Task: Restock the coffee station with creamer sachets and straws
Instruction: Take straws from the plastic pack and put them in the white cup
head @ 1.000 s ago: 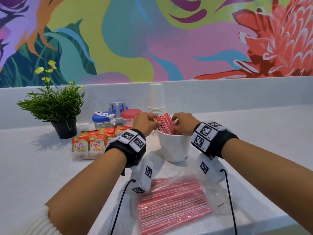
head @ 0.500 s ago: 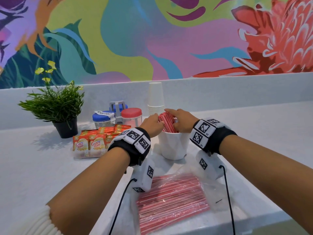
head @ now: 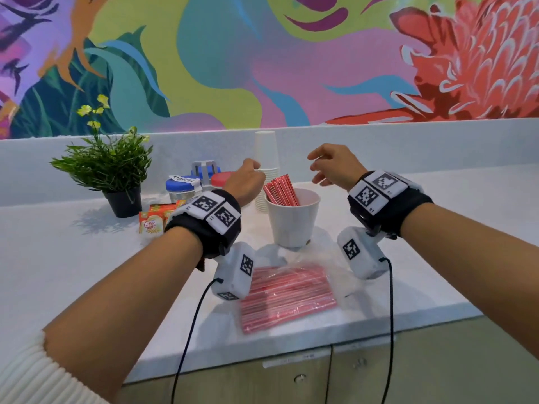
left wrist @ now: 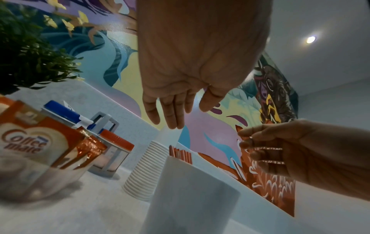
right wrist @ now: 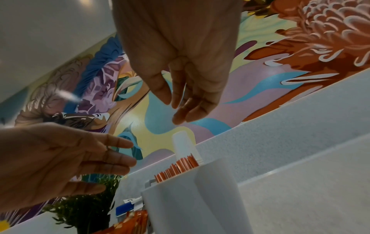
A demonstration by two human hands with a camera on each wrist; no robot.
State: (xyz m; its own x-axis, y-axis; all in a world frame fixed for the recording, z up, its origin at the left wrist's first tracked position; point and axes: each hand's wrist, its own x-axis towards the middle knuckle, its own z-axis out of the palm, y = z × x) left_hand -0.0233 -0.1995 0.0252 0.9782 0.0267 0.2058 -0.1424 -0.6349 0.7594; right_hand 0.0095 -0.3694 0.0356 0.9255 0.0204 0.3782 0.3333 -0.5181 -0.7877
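Note:
A white cup (head: pixel 291 223) on the counter holds a bundle of red straws (head: pixel 281 190) leaning to its left side. My left hand (head: pixel 246 180) hovers above and left of the cup, fingers relaxed and empty (left wrist: pixel 174 109). My right hand (head: pixel 329 167) hangs above and right of it, fingers loose (right wrist: pixel 180 101), holding nothing. A clear plastic bag of red straws (head: pixel 287 297) lies near the counter's front edge. Orange creamer sachets (head: pixel 153 221) stand in a clear container (left wrist: pixel 30 182) to the left, partly hidden by my left wrist.
A stack of white paper cups (head: pixel 266 164) stands behind the straw cup. Jars with blue (head: pixel 180 186) and red lids sit left of it. A potted plant (head: pixel 112 173) is at the far left. A low white backsplash (head: pixel 408 147) runs along the counter's back.
Both hands have let go of the straws in the cup and lifted up and apart. The straws now lean on their own in the cup.

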